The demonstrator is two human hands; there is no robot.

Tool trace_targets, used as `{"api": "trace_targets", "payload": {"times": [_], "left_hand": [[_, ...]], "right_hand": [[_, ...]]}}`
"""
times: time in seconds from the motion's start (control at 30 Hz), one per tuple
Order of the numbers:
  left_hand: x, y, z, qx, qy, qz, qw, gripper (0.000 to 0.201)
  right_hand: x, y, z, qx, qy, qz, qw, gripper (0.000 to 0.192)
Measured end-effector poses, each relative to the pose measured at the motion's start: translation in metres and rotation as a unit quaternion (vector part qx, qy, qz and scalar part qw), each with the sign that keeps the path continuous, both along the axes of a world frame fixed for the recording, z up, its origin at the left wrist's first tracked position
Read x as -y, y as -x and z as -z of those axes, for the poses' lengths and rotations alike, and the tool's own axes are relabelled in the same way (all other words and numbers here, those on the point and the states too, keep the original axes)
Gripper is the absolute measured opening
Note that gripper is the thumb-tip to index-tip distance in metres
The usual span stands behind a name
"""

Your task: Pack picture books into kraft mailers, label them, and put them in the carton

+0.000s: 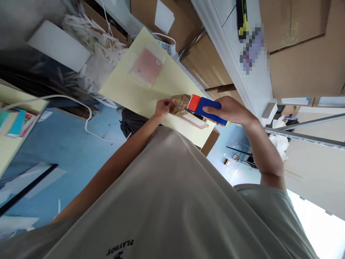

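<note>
left hand (163,108) pinches the cardboard box (185,111) end | right hand (229,109) wraps the blue-red tape dispenser (206,109) | dispenser's long axis along box, red end just beside my left fingers

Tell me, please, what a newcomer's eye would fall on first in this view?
Most striking is the blue and orange tape dispenser gripped in the right hand at the centre, over a small cardboard box that the left hand steadies on the pale yellow table. Farther back on the table lies a pink item in a clear sleeve. The person's grey shirt fills the foreground.
</note>
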State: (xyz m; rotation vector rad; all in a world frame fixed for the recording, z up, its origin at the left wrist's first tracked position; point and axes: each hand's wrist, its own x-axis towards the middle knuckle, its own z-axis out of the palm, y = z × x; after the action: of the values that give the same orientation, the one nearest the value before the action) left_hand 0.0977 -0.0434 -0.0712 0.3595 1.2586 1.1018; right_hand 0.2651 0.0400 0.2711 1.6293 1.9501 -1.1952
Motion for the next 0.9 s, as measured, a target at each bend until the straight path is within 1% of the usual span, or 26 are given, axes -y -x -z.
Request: {"api": "trace_targets", "payload": {"times": [0.07,0.2,0.23,0.27,0.33,0.37,0.4,0.43,0.5,0.57,0.63,0.7,0.77,0.83,0.9], "left_hand": [[0.000,-0.004,0.000,-0.020,0.010,-0.012,1.000,0.030],[0.002,-0.012,0.003,-0.076,-0.020,-0.034,0.996,0.018],[0.004,-0.013,0.006,-0.088,-0.015,-0.035,0.995,0.018],[0.005,-0.013,0.008,-0.099,-0.003,-0.033,0.994,0.024],[0.009,-0.008,0.013,-0.120,0.027,-0.018,0.992,0.048],[0.011,-0.004,0.013,-0.129,0.030,-0.004,0.991,0.059],[0.013,0.001,0.012,-0.135,0.015,0.014,0.991,0.068],[0.014,0.007,0.007,-0.138,-0.018,0.039,0.990,0.076],[0.013,0.017,-0.009,-0.142,-0.117,0.100,0.978,0.094],[0.008,0.024,-0.033,-0.158,-0.225,0.174,0.946,0.114],[-0.002,0.023,-0.058,-0.196,-0.306,0.246,0.899,0.126],[-0.014,0.017,-0.077,-0.235,-0.359,0.298,0.853,0.123],[-0.023,0.007,-0.087,-0.269,-0.383,0.328,0.821,0.107],[-0.027,-0.002,-0.089,-0.299,-0.389,0.339,0.803,0.089],[-0.026,-0.007,-0.089,-0.324,-0.386,0.345,0.792,0.079]], "right_hand": [[0.001,0.002,0.000,-0.007,-0.010,0.011,1.000,0.065],[0.000,0.003,0.001,-0.006,-0.010,0.009,1.000,0.063],[0.000,0.003,0.000,-0.001,-0.010,0.005,1.000,0.063],[0.000,0.003,0.000,0.006,-0.010,0.001,1.000,0.063],[0.000,0.004,-0.004,0.024,-0.009,-0.008,1.000,0.063],[0.001,0.004,-0.006,0.036,-0.009,-0.013,0.999,0.064],[0.002,0.004,-0.009,0.049,-0.009,-0.018,0.999,0.066],[0.003,0.005,-0.012,0.063,-0.011,-0.022,0.998,0.068],[0.005,0.005,-0.019,0.086,-0.011,-0.028,0.996,0.071],[0.007,0.006,-0.025,0.106,-0.002,-0.030,0.994,0.073],[0.010,0.008,-0.029,0.121,0.012,-0.031,0.992,0.076],[0.013,0.010,-0.032,0.131,0.020,-0.037,0.990,0.078],[0.016,0.012,-0.032,0.136,0.017,-0.050,0.989,0.079],[0.019,0.013,-0.032,0.137,0.007,-0.066,0.988,0.077],[0.021,0.013,-0.031,0.139,-0.007,-0.081,0.987,0.075]]}}
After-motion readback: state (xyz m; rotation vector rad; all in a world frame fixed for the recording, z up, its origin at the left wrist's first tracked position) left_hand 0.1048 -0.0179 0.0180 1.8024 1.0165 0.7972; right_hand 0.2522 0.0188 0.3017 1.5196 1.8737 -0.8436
